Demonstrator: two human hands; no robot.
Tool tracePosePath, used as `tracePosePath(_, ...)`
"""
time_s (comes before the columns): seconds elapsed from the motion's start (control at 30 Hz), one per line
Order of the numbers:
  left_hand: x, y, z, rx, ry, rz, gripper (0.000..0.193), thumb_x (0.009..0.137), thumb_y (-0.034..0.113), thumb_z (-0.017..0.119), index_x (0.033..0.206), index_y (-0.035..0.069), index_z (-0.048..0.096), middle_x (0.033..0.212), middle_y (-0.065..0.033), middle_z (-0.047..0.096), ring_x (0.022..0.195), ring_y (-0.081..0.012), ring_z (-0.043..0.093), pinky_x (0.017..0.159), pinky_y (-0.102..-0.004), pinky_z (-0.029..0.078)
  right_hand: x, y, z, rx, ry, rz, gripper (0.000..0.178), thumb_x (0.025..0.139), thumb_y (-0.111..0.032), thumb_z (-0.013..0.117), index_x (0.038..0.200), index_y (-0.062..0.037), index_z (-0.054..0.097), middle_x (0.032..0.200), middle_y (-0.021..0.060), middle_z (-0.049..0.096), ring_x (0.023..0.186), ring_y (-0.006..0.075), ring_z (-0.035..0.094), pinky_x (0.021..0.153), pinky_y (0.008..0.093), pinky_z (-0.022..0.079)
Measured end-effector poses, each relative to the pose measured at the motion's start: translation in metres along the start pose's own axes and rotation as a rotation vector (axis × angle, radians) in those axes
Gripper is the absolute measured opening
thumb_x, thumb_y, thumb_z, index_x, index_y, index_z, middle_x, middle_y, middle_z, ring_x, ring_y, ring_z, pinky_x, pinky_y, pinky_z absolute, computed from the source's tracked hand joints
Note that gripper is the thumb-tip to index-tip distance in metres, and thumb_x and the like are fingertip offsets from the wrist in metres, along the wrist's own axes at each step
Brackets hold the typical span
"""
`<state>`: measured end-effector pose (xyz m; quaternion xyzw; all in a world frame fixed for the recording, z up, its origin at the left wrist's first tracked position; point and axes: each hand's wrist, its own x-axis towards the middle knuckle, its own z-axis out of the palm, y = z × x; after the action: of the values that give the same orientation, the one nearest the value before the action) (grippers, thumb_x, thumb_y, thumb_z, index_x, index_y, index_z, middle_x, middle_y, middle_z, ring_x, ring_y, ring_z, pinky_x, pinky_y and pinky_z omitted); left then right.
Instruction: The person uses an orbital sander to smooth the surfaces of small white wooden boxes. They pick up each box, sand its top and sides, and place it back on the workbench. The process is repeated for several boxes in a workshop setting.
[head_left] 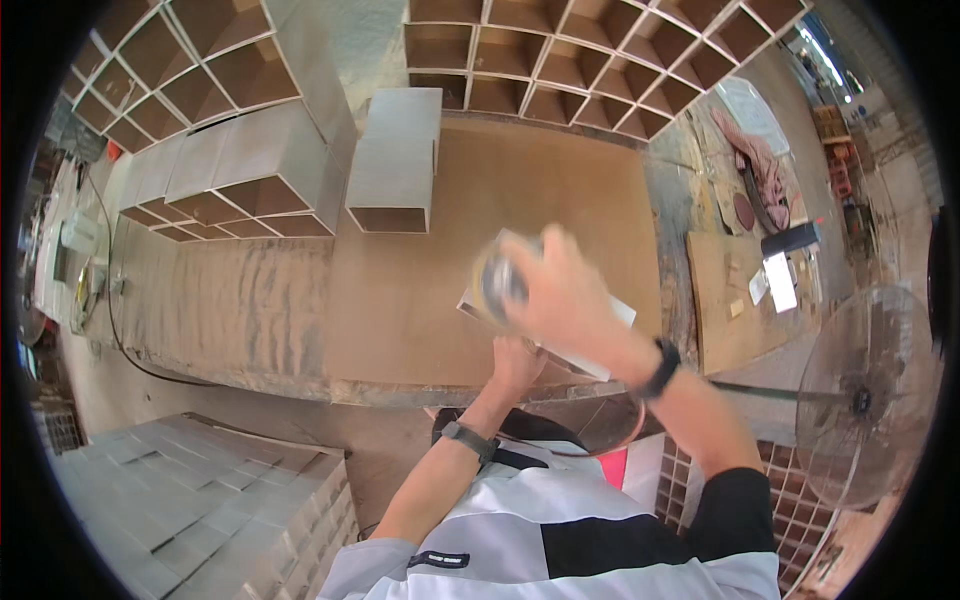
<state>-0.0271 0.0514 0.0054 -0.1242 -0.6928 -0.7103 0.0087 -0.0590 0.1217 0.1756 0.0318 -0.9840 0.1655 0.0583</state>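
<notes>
Right hand (565,290) over the middle of the desk, fingers curled round a tool (492,290), rounded, grey with a yellowish rim; both blurred, exact kind of tool unclear. Left hand (518,362) lower, by the near edge of the desk, fingers bent inward against a pale box (620,312); their tips hidden, so cannot tell how firm the hold is, or how far closed. Box lies on a brown board (400,310), under the tool and between the forearms, mostly covered; pale edges show to left and right. Dark band on each wrist.

Board rests on the desk (230,310), surface worn and streaked to its left. Grey carton (395,165) at the board's far left, open end toward the person. Beyond, open cells (560,60) stacked in rows; more cartons (230,160) at far left. Right side: small board (705,310) with white paper (780,283) and a dark case (790,238); pinkish cloth (760,165) farther back. Fan (862,400) near the right rim. Grey stack (180,500) lower left, below desk level
</notes>
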Motion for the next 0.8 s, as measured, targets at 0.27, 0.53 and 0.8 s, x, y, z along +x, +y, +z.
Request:
tracePosePath(0.27, 0.006, -0.01, -0.001, 0.332, -0.122, 0.152, 0.048, 0.071, 0.009, 0.069, 0.119, 0.014, 0.067, 0.113, -0.0156, 0.066, 0.101, -0.0399, 0.063, 0.086, -0.0504, 0.053, 0.004, -0.019, 0.011, -0.015, 0.124, -0.038, 0.045, 0.074, -0.023, 0.073, 0.117, -0.0162, 0.062, 0.098, 0.0229, 0.057, 0.089, 0.0432, 0.062, 0.074, 0.0497, 0.054)
tracePosePath(0.53, 0.009, -0.008, -0.008, 0.048, -0.153, 0.092, 0.045, 0.072, 0.014, 0.072, 0.116, 0.01, 0.066, 0.108, -0.0168, 0.067, 0.098, -0.0408, 0.063, 0.084, -0.0492, 0.053, -0.024, -0.01, -0.009, -0.08, 0.054, 0.325, 0.046, 0.075, -0.022, 0.071, 0.117, -0.0123, 0.057, 0.098, 0.0238, 0.05, 0.095, 0.0438, 0.055, 0.076, 0.0494, 0.051)
tracePosePath(0.8, 0.003, -0.04, -0.019, 0.408, -0.429, 0.225, 0.043, 0.073, 0.021, 0.073, 0.114, 0.009, 0.067, 0.11, -0.0159, 0.066, 0.101, -0.0399, 0.062, 0.084, -0.0499, 0.052, -0.055, 0.023, -0.028, -0.166, 0.1, 0.519, 0.047, 0.076, -0.026, 0.072, 0.119, -0.0164, 0.057, 0.099, 0.0217, 0.053, 0.092, 0.0427, 0.059, 0.075, 0.049, 0.051)
